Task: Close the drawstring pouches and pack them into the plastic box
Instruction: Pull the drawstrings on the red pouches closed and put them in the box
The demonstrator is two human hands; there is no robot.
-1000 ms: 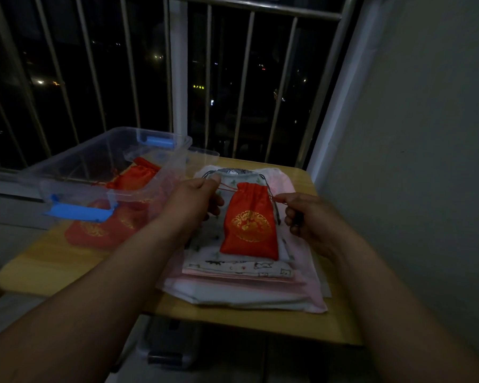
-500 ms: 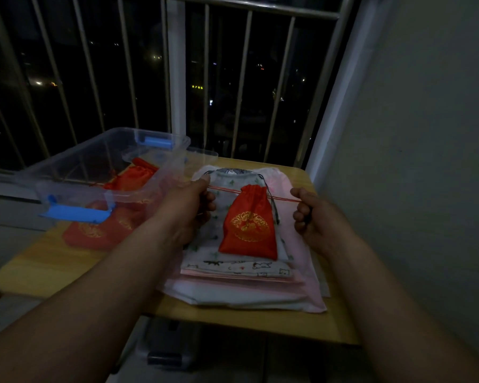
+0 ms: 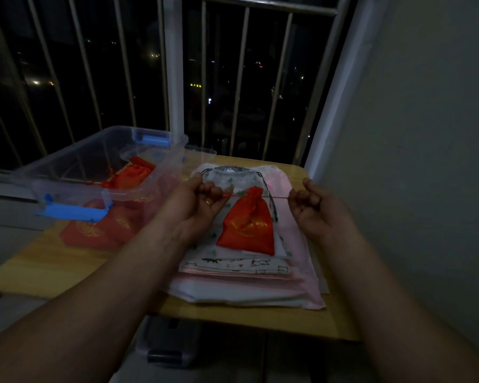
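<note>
In the head view, a red drawstring pouch (image 3: 246, 225) with gold printing lies near the centre of the frame, on top of a stack of flat fabric pouches (image 3: 233, 265), white printed ones over pink ones. Its neck is gathered tight and points to 12 o'clock. A thin red cord (image 3: 278, 197) runs taut from the neck out to 9 and 3 o'clock. The left hand (image 3: 202, 200), at 9 o'clock of the pouch, has its fingers curled and pinches one end of the cord. The right hand (image 3: 313, 208), at 3 o'clock, is curled and pinches the other end. A clear plastic box (image 3: 67, 172) with blue latches (image 3: 72, 212) stands open at 10 o'clock on the wooden table (image 3: 67, 266), just beside the stack. One red pouch (image 3: 127, 176) shows inside it. More red pouches (image 3: 94, 230) show at its near wall, though whether in or under the box cannot be told. Window bars (image 3: 174, 64) stand at 12 o'clock before a dark night outside.
</note>
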